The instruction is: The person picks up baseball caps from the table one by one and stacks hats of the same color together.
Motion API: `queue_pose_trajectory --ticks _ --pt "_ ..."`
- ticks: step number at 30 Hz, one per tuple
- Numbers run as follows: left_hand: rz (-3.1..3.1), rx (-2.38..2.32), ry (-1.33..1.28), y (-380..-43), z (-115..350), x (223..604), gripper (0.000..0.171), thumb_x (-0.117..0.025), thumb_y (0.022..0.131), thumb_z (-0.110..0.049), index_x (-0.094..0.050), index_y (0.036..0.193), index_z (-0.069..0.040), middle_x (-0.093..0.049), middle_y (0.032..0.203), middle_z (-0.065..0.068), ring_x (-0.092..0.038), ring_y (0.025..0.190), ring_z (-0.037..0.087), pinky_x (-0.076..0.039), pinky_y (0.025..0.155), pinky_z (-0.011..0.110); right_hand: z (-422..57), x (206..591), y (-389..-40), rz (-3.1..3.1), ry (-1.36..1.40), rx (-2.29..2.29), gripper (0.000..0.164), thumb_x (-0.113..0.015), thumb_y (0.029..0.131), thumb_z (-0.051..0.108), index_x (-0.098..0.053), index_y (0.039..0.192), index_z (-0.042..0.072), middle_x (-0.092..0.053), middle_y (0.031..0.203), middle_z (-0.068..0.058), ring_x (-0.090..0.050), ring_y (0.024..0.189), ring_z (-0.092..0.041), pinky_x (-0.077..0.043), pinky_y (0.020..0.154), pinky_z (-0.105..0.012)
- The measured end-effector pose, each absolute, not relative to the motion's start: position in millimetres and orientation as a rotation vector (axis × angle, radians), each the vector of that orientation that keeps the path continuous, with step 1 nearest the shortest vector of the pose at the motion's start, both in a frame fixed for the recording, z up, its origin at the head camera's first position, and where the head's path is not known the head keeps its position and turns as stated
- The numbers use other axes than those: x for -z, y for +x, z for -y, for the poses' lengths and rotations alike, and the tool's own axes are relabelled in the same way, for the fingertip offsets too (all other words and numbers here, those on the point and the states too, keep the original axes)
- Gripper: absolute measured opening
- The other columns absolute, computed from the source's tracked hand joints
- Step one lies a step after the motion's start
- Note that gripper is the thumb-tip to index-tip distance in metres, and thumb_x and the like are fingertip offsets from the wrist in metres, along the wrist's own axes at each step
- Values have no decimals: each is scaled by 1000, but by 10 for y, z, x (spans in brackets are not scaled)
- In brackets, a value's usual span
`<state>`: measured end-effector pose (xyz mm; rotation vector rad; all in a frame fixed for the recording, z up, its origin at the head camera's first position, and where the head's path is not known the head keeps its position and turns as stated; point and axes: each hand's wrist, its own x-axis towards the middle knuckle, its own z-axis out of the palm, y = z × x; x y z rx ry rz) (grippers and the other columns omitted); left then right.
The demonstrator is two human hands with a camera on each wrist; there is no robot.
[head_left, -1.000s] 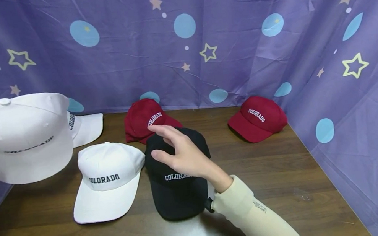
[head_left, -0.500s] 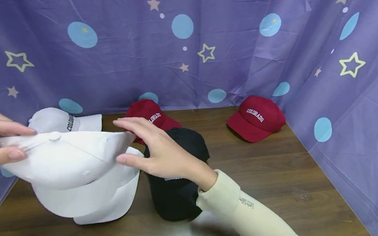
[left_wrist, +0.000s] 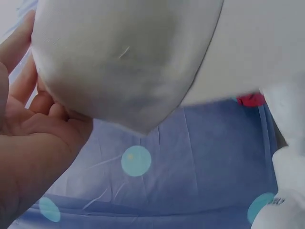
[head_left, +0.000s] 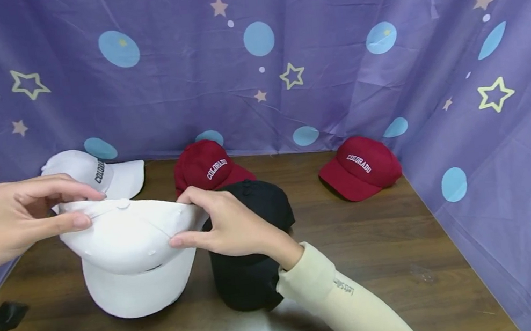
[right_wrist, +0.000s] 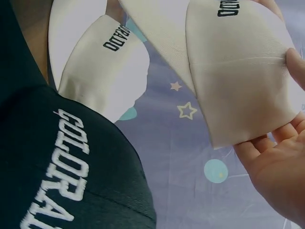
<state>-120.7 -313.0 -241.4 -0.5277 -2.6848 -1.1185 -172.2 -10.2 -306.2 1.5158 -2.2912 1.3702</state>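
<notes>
A white baseball cap is held between both hands above the table, crown toward me and brim downward. My left hand pinches its left edge between thumb and fingers. At its right edge my right hand grips with the thumb in front and the fingers over the rim. A second white cap on the table is almost wholly covered by the held one. Beneath the right wrist lies a black cap; its white COLORADO lettering shows in the right wrist view. The held cap's inner side fills the left wrist view.
Another white cap stands at the back left. Behind the black cap sits a red cap, and a second red cap is at the back right. A purple curtain borders the wooden table.
The white cap has come from the far left toward the middle and lower, over the white cap on the table. My right hand has moved left and down and now grips its right edge.
</notes>
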Motion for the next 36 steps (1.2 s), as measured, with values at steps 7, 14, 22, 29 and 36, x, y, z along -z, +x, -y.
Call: queue_pose_trajectory --ticks 7,14,22,29,36 --pt "2798 1083 -617 -1254 3175 2451 41 -71 86 -6 -61 124 -18 -63 94 2 -59 74 16 -48 58 24 41 2981 -1665 2284 1497 -1501 35 -78 81 22 -51 103 17 -57 94 9 -54 83 -2 -50 70 -21" --pt "2862 1224 -723 -1335 3314 2595 48 -63 89 2 -50 132 -15 -60 116 5 -57 101 14 -52 72 25 13 2807 -1577 2262 1457 -1796 29 -72 84 6 -50 104 6 -59 93 -4 -57 77 -11 -51 68 -25" --pt "2811 1309 -670 -1488 3442 2806 58 -69 82 7 -45 131 -13 -53 119 8 -56 100 16 -53 71 27 117 2922 -1673 2254 1311 -2016 29 -67 88 5 -51 112 3 -60 101 -8 -61 85 -14 -54 74 -28" --pt "2855 1390 -552 -1673 3576 3019 46 -64 89 -2 -45 130 -13 -51 121 9 -53 103 17 -52 75 27 307 3306 -1888 2388 1107 -1942 40 -70 89 29 -53 122 14 -57 110 6 -56 96 -6 -52 77 -23" --pt "2876 1519 -565 -1865 3731 3303 39 -57 94 -4 -46 130 -12 -51 122 9 -49 106 19 -48 79 28 494 3527 -1946 2500 879 -1958 47 -69 88 36 -51 127 15 -53 114 7 -52 100 -7 -51 78 -22"
